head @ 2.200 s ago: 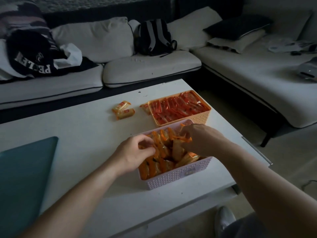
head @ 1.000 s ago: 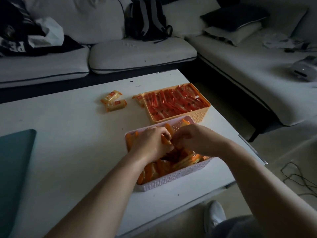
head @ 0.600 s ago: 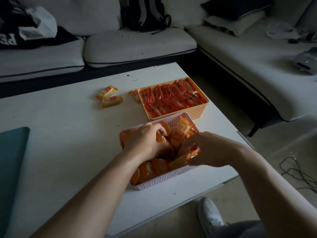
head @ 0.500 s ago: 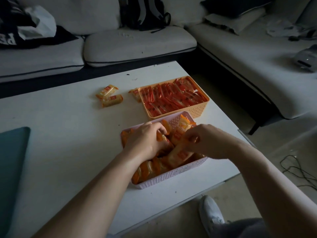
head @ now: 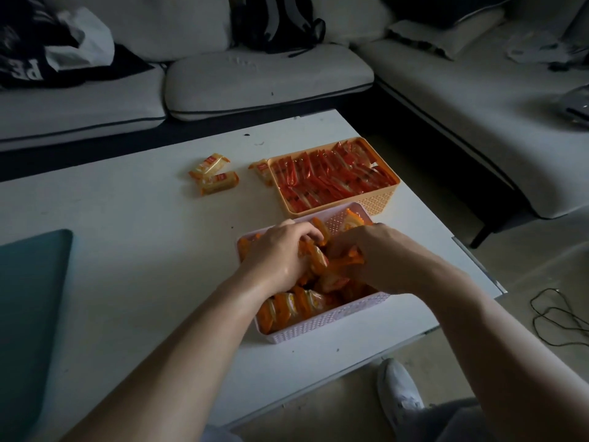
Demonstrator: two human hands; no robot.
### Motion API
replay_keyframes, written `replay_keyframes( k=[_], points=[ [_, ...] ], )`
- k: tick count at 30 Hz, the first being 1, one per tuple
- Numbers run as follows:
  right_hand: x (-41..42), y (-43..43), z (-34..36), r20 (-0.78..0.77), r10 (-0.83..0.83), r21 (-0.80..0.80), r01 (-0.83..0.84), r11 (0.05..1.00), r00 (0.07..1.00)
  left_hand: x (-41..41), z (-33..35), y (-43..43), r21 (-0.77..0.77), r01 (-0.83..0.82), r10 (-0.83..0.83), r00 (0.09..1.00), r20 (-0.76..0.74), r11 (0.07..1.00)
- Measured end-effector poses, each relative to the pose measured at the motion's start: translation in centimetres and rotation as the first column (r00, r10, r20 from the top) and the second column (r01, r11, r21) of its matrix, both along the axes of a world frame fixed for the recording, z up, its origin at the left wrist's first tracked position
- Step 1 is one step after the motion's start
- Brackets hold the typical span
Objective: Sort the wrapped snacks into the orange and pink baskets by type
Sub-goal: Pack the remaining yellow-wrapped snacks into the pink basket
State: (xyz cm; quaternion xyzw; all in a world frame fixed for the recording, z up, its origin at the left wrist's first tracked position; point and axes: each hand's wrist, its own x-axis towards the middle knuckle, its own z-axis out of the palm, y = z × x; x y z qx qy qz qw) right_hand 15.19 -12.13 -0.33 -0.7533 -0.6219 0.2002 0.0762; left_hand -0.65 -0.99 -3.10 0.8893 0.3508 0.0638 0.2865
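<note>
The pink basket [head: 322,325] near the table's front edge holds several orange-wrapped snacks [head: 288,306]. Both my hands are inside it. My left hand [head: 279,253] has its fingers curled into the snacks at the basket's left. My right hand [head: 377,255] pinches an orange-wrapped snack [head: 349,261] in the middle. Behind it the orange basket [head: 379,200] is full of red-wrapped snacks [head: 328,178]. Two yellow-orange wrapped snacks [head: 213,175] lie loose on the table to the left. One more wrapped snack [head: 262,170] leans against the orange basket's left wall.
A white table [head: 127,237] carries everything; its right edge is close to both baskets. A teal flat object [head: 28,307] lies at the left. Grey sofas [head: 261,78] run behind and to the right. A white shoe [head: 400,395] and a black cable [head: 561,317] are on the floor.
My hands have come closer together in the middle of the pink basket, shifting the orange-wrapped snacks. The right hand has lowered into the pile. The view has tilted down slightly.
</note>
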Motion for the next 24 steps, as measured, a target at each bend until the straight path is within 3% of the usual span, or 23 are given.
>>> replay_keyframes(
  k=[4,9,13,15,20,24],
  points=[
    [0.1,-0.2,0.0,-0.048,0.096,0.043,-0.094,0.995,0.994,0.2,-0.4,-0.1,0.01,0.058,-0.058,0.996,-0.061,0.998],
    [0.4,-0.3,0.6,0.029,0.041,0.195,-0.046,0.98,0.999,0.6,0.0,-0.1,0.0,0.022,-0.022,1.0,-0.015,1.0],
    [-0.6,-0.4,-0.3,0.012,0.126,0.072,-0.127,0.989,0.992,0.5,-0.1,-0.1,-0.021,0.061,-0.061,0.998,0.014,0.998],
    [-1.1,-0.1,-1.3,-0.02,0.098,0.041,-0.097,0.994,0.995,0.6,-0.2,-0.2,-0.016,0.065,-0.065,0.998,0.027,0.998],
    [-0.5,-0.1,-1.3,-0.109,-0.075,0.197,0.095,0.976,0.991,1.0,-0.7,-0.9,-0.181,0.091,-0.071,0.991,0.115,0.979],
    [0.4,-0.5,-1.0,-0.098,-0.085,0.176,0.102,0.979,0.991,1.4,-1.4,-1.4,-0.166,0.15,-0.134,0.985,0.104,0.975]
  ],
)
